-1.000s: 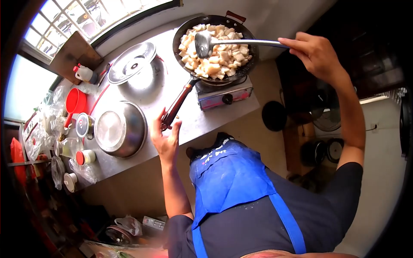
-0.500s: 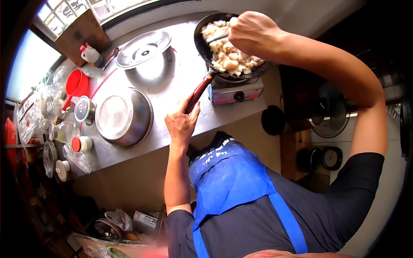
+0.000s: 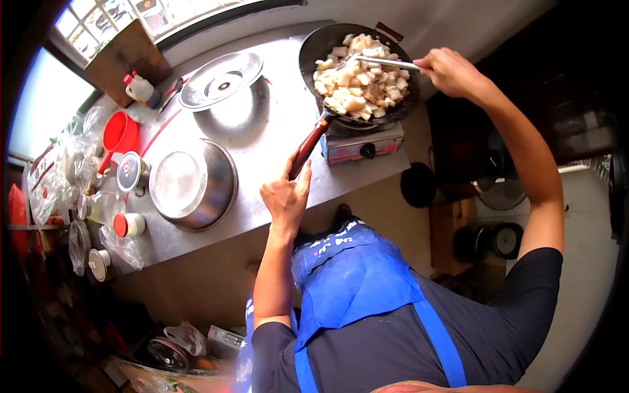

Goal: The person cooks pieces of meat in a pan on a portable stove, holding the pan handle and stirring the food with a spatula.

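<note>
Can't make out the blade of the spatula (image 3: 390,62), mostly sunk in the pale chunks (image 3: 363,85), or the far end of its shaft, tucked inside the right hand (image 3: 452,72). No seeing the bottom of the wok (image 3: 313,59) under all that either, nor most of the top of the stove (image 3: 347,152). Also stuck with lettering (image 3: 339,239) on the blue apron (image 3: 357,281) too small to read, a window (image 3: 147,14) chopped by the top edge, and a pinkish blur (image 3: 229,385) by the left sleeve (image 3: 268,344).
</note>
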`<state>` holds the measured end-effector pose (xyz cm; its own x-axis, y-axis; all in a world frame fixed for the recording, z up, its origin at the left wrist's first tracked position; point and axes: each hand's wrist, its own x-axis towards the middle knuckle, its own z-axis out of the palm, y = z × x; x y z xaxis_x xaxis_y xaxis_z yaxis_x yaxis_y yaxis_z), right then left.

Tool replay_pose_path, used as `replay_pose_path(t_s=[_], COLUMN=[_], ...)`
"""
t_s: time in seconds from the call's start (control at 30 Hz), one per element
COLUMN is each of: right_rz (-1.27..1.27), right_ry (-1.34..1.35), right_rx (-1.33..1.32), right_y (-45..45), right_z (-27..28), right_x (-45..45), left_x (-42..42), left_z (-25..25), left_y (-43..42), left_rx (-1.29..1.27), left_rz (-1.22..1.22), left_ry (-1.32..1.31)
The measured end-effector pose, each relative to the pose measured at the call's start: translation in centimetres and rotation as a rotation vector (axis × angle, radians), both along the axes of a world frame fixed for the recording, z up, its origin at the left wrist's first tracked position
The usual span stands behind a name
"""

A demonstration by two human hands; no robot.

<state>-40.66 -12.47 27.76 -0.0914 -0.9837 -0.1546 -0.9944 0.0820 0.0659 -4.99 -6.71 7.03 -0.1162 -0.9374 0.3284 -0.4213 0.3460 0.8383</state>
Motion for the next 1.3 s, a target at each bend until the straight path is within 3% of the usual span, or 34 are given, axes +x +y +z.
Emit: replay_pose_path(t_s=[0.3, 0.47, 0.6, 0.7, 0.87, 1.1, 1.23, 1.3], right_rz=[-0.119, -0.218, -0.234, -0.132, -0.081, 0.027, -0.03, -0.09], right_ry=[-0.358, -0.576, -0.449, -0.315, -0.291, -0.103, -0.075, -0.184], right_rx=[-0.066, -0.026, 0.008, 0.094, 0.192, -0.025, -0.078, -0.097], right_y=[10.3, 13.6, 15.3, 15.0, 14.5, 13.6, 12.4, 12.2], right_z=[0.4, 5.5, 9.0, 9.0, 2.4, -10.1, -13.5, -13.9], right_x=[-5.0, -9.8, -9.6, -8.3, -6.4, -5.1, -4.0, -3.9], left_x=[0.2, 0.6, -0.4, -0.6, 0.0, 0.4, 0.3, 0.4], left_z=[-0.2, 1.7, 2.9, 2.6, 1.8, 1.5, 1.7, 1.8], left_y=[-0.4, -0.8, -1.2, -1.6, -2.0, -2.2, -2.4, -2.6], left_rx=[0.055, 0.038, 0.131, 0.005, 0.031, 0.011, 0.022, 0.024], left_rz=[-0.008, -0.045, -0.092, -0.089, -0.104, -0.11, -0.14, -0.16], left_ry=[-0.019, -0.209, -0.176, -0.32, -0.373, -0.426, -0.416, -0.433])
